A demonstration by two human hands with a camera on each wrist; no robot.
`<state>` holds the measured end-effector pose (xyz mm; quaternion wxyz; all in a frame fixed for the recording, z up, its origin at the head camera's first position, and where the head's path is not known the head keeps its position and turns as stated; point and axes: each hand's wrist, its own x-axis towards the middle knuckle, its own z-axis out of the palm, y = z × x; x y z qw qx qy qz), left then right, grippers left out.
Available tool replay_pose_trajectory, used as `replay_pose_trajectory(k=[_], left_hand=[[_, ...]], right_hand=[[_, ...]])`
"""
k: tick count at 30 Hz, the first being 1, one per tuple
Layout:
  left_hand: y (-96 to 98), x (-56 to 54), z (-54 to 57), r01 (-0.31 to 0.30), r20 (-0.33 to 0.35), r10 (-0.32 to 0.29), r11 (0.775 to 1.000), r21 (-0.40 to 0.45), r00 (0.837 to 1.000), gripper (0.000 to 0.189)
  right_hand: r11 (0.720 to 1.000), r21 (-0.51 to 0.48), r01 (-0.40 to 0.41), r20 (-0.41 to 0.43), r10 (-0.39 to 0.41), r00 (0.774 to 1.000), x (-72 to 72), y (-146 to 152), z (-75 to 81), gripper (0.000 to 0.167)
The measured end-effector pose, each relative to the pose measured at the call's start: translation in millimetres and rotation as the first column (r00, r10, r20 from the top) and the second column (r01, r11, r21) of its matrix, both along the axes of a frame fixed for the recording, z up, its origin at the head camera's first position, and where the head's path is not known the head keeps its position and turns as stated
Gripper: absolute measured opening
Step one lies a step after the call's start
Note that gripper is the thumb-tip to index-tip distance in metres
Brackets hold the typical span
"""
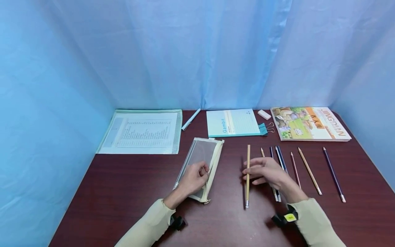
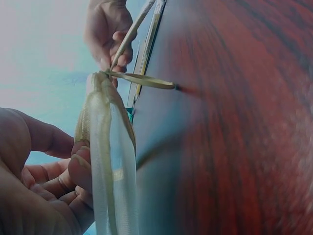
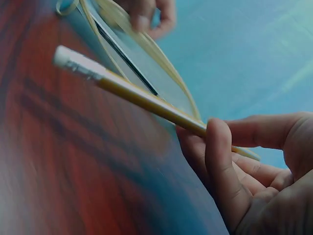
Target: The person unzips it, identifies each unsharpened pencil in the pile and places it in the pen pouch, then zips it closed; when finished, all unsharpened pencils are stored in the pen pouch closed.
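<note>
My left hand (image 1: pixel 194 178) pinches the cream zip edge of a see-through mesh pencil case (image 1: pixel 200 149) lying on the table. In the left wrist view, thumb and fingers grip that edge (image 2: pixel 100 127). The case's mouth gapes in the right wrist view, where a dark thin strip (image 3: pixel 124 54) shows; I cannot tell what it is. To the right of the case, my right hand (image 1: pixel 268 171) holds a yellow pencil (image 1: pixel 248 178) between thumb and fingers, just above the table. Its white eraser end (image 3: pixel 68 58) points towards the near edge.
Several pencils lie around and right of my right hand, among them a purple pencil (image 1: pixel 333 173) and a natural-wood one (image 1: pixel 309 170). Along the back are a document sleeve (image 1: pixel 142 132), a pen (image 1: pixel 191 119), a notepad (image 1: pixel 232 122) with a binder clip (image 1: pixel 263 129), an eraser (image 1: pixel 264 114) and a book (image 1: pixel 308 123).
</note>
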<state>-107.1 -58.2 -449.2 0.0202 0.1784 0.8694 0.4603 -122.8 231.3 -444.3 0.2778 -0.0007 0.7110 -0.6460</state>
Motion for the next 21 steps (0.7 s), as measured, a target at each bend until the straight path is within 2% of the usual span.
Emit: replay_pose_trajectory(k=[6, 10, 13, 17, 21], left_hand=[[0.2, 0.1, 0.7, -0.002, 0.0, 0.002, 1.0, -0.003, 1.0, 0.009], [0.5, 0.0, 2.0, -0.007, -0.009, 0.007, 1.0, -0.003, 1.0, 0.008], [0.7, 0.0, 2.8, -0.008, -0.003, 0.008, 1.0, -0.005, 1.0, 0.007], [1.1, 0.4, 2.6, -0.005, 0.015, 0.006, 1.0, -0.009, 1.0, 0.006], [1.4, 0.6, 1.3, -0.003, 0.023, 0.003, 1.0, -0.014, 1.0, 0.006]], right_hand=[[0.997, -0.083, -0.013, 0.048, 0.017, 0.999, -0.3, -43.6, -7.6, 0.055], [0.995, -0.1, 0.006, 0.079, 0.002, 0.997, -5.1, -71.4, -13.1, 0.051], [0.996, -0.081, 0.045, 0.084, -0.039, 0.996, -14.7, -88.6, -15.7, 0.046], [0.991, -0.023, 0.133, 0.064, -0.131, 0.989, -29.6, -104.3, -16.3, 0.042], [0.982, 0.008, 0.186, 0.043, -0.186, 0.982, -36.7, -114.0, -16.3, 0.038]])
